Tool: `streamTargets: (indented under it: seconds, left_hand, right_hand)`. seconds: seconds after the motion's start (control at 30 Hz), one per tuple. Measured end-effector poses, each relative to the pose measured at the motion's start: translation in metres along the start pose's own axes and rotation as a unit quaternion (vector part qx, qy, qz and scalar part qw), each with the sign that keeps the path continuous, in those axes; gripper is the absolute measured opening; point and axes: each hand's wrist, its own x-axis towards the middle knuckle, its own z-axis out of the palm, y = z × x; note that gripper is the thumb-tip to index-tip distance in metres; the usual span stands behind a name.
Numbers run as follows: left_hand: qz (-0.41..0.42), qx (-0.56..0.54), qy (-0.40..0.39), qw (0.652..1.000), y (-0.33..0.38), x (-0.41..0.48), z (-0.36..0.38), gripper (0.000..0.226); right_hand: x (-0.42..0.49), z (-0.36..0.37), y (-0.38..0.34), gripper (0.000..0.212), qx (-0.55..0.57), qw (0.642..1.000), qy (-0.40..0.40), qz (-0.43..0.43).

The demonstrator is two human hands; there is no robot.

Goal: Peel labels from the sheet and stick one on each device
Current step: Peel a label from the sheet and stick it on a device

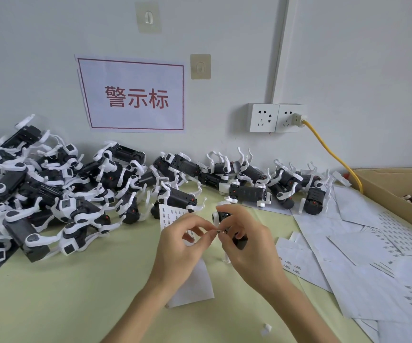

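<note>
A black-and-white device (pixel 224 217) is held above the table in my right hand (pixel 247 241), whose fingers curl round its body. My left hand (pixel 182 246) pinches a small label (pixel 218 231) against the device, thumb and forefinger meeting my right fingertips. The label sheet (pixel 169 214) lies on the table under my hands, its printed top showing behind my left fingers and its blank lower end (pixel 195 285) near my left wrist. Several more devices (pixel 76 189) lie piled along the wall.
Used backing sheets (pixel 363 258) are spread over the right side of the green table (pixel 81 300). A cardboard box (pixel 395 191) with devices stands at the far right. A yellow cable (pixel 333 154) runs from the wall socket (pixel 276 118). A white scrap (pixel 266 329) lies near the front edge.
</note>
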Motion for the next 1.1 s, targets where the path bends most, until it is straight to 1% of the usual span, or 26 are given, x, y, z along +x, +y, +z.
streamTargets:
  seconds: [0.07,0.13,0.23,0.3,0.4,0.43,0.5,0.53,0.63,0.73,0.8,0.87,1.0,1.07,1.1]
  left_hand:
    - [-0.008,-0.013,-0.002,1.000,0.000,0.000,0.001,0.017]
    - [-0.030,-0.045,-0.003,0.999,0.001,0.000,0.002,0.006]
    - [-0.074,-0.109,0.000,0.991,0.002,0.000,0.005,0.005]
    - [-0.109,-0.167,0.003,0.980,0.003,0.000,0.005,0.008]
    - [-0.154,-0.246,-0.006,0.957,0.004,0.000,0.005,0.016]
    - [-0.159,-0.257,-0.011,0.953,0.005,0.000,0.005,0.019]
    - [-0.162,-0.264,-0.027,0.950,0.006,-0.001,0.006,0.022]
    - [-0.161,-0.265,-0.034,0.950,0.006,-0.002,0.006,0.023]
    - [-0.150,-0.254,-0.044,0.955,0.007,-0.003,0.007,0.024]
    - [-0.131,-0.247,-0.055,0.959,0.007,-0.004,0.006,0.027]
    - [-0.119,-0.235,-0.064,0.963,0.007,-0.005,0.006,0.032]
    - [-0.111,-0.222,-0.065,0.967,0.007,-0.005,0.006,0.028]
    - [-0.099,-0.198,-0.064,0.973,0.006,-0.005,0.007,0.029]
    - [-0.091,-0.184,-0.065,0.977,0.006,-0.006,0.007,0.029]
    - [-0.086,-0.173,-0.067,0.979,0.006,-0.006,0.007,0.031]
  right_hand:
    - [0.000,0.001,0.000,0.062,-0.010,1.000,0.001,-0.010]
    - [0.000,0.001,0.000,0.061,-0.016,1.000,0.006,-0.016]
    - [0.000,0.000,0.001,0.053,-0.011,1.000,0.018,-0.012]
    - [0.000,-0.002,0.000,0.039,0.007,0.999,0.031,0.005]
    - [0.003,-0.004,-0.005,0.009,0.056,0.996,0.052,0.049]
    - [0.004,-0.005,-0.006,0.009,0.076,0.994,0.051,0.064]
    - [0.005,-0.008,-0.008,0.017,0.112,0.989,0.036,0.087]
    - [0.006,-0.009,-0.009,0.017,0.130,0.986,0.031,0.099]
    - [0.007,-0.011,-0.011,0.010,0.195,0.970,0.033,0.141]
    - [0.007,-0.010,-0.010,0.010,0.234,0.958,0.033,0.165]
    - [0.007,-0.010,-0.011,0.011,0.226,0.961,0.023,0.159]
    - [0.007,-0.010,-0.011,0.012,0.229,0.959,0.024,0.163]
    - [0.007,-0.011,-0.009,0.011,0.228,0.957,0.039,0.173]
    - [0.007,-0.010,-0.007,0.012,0.194,0.966,0.056,0.160]
    - [0.007,-0.010,-0.006,0.013,0.155,0.974,0.067,0.148]
